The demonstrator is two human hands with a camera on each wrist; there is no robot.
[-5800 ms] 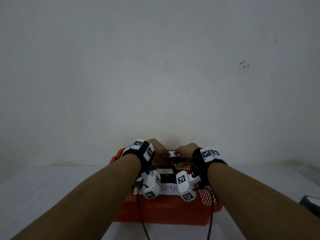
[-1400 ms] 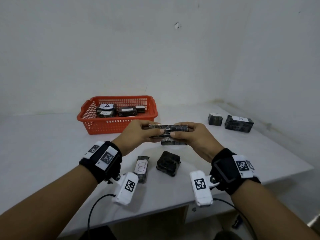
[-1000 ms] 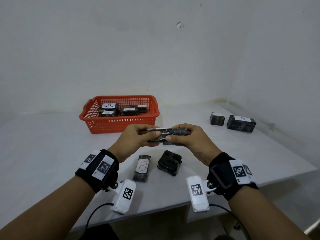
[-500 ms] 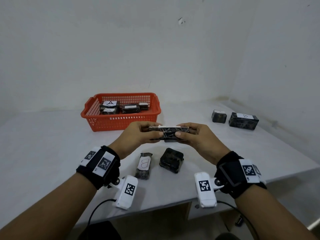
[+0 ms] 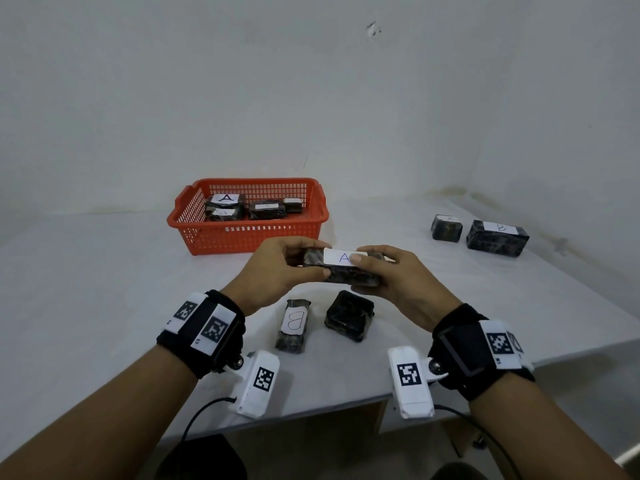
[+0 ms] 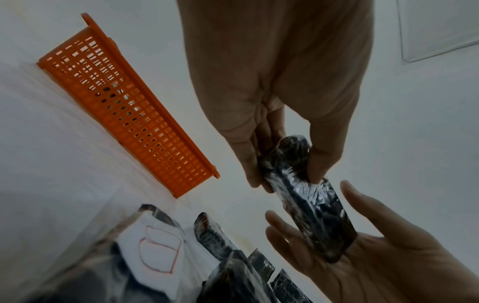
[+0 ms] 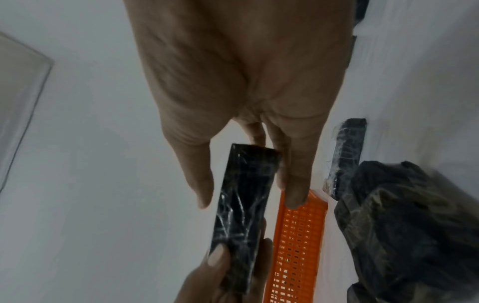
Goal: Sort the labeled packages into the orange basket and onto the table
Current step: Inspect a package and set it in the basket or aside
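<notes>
A dark wrapped package (image 5: 341, 271) with a white label marked A facing up hangs above the table (image 5: 104, 289). My left hand (image 5: 317, 261) pinches its left end and my right hand (image 5: 365, 273) holds its right end, thumb on the label. The left wrist view shows the package (image 6: 311, 205) running from my left hand's fingers (image 6: 318, 164) into the right palm. In the right wrist view, thumb and fingers (image 7: 295, 184) flank the package (image 7: 243, 205). Behind the hands, the orange basket (image 5: 249, 233) holds several labelled packages.
Below my hands lie a package marked B (image 5: 293, 325) and a dark package with no label showing (image 5: 349, 320). Two more packages (image 5: 446, 227) (image 5: 497, 238) sit at the far right near the wall. The table's front edge (image 5: 311, 410) is just under my wrists.
The package has turned in both hands, so its A label now faces up instead of showing edge-on. Both hands kept their hold and stayed in front of the basket.
</notes>
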